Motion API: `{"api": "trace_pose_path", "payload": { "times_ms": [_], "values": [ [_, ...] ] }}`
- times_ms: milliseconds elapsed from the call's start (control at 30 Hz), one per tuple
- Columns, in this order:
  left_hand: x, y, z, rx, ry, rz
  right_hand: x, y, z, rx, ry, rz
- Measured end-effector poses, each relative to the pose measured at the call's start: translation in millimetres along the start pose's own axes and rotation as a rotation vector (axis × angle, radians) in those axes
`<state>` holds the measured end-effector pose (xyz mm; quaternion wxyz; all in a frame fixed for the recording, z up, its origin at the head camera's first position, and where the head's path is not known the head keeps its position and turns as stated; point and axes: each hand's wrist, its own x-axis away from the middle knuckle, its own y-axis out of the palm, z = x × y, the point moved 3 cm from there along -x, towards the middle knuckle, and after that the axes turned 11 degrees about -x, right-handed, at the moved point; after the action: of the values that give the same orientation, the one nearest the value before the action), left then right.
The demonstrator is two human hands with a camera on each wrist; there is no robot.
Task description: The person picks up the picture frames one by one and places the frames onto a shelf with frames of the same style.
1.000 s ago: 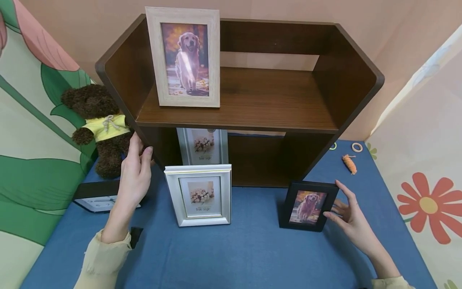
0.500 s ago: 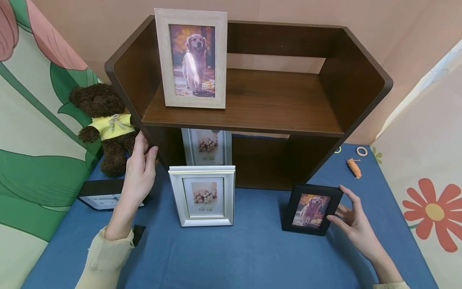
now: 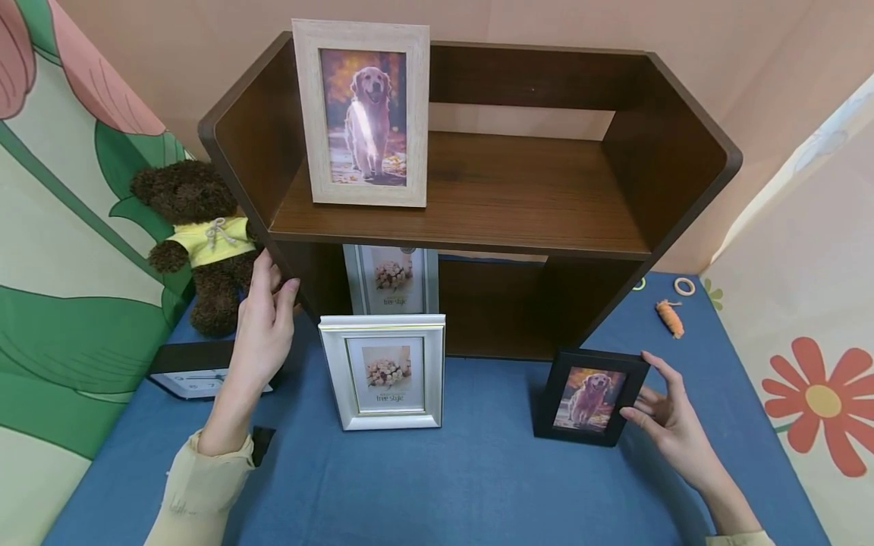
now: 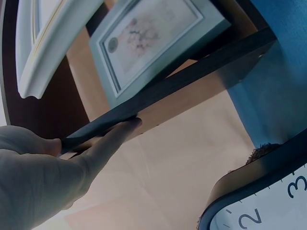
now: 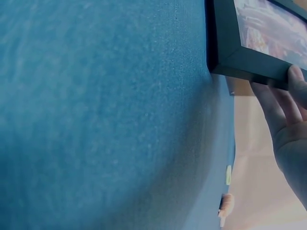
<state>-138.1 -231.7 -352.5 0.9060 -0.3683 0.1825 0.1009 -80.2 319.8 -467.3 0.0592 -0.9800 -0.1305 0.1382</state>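
My left hand (image 3: 265,334) pinches the front edge of the left side panel of a dark brown wooden shelf (image 3: 519,186). In the left wrist view the thumb lies on one face of that panel and a finger (image 4: 115,136) on the other. With thumb in front and fingers behind, my right hand (image 3: 672,417) holds the right edge of a small black picture frame (image 3: 589,398) with a dog photo. This frame stands on the blue cloth, leaning back slightly. A silver-white picture frame (image 3: 385,373) with a flower print stands before the shelf.
A tall whitish dog-photo frame (image 3: 366,114) stands on the upper level, a grey-blue frame (image 3: 392,279) on the lower. Left of the shelf are a brown teddy bear (image 3: 212,243) and a black-rimmed clock (image 3: 187,371). A toy carrot (image 3: 669,318) and a ring (image 3: 684,286) lie at right.
The head view has shifted a little, so everything sits slightly farther right. Both hands keep their grips, and the shelf and frames stay in place.
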Motion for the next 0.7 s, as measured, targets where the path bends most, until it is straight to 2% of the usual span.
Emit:
{"api": "trace_pose_path", "payload": {
  "times_ms": [233,700],
  "values": [
    [-0.1,0.4,-0.4,-0.018,0.003,0.003,0.0,-2.0,1.3,-0.064,-0.02,-0.011],
    [0.2,0.3,-1.5,-0.038,0.041,0.014,0.5,-4.2,0.6,-0.143,-0.005,-0.042]
  ]
}}
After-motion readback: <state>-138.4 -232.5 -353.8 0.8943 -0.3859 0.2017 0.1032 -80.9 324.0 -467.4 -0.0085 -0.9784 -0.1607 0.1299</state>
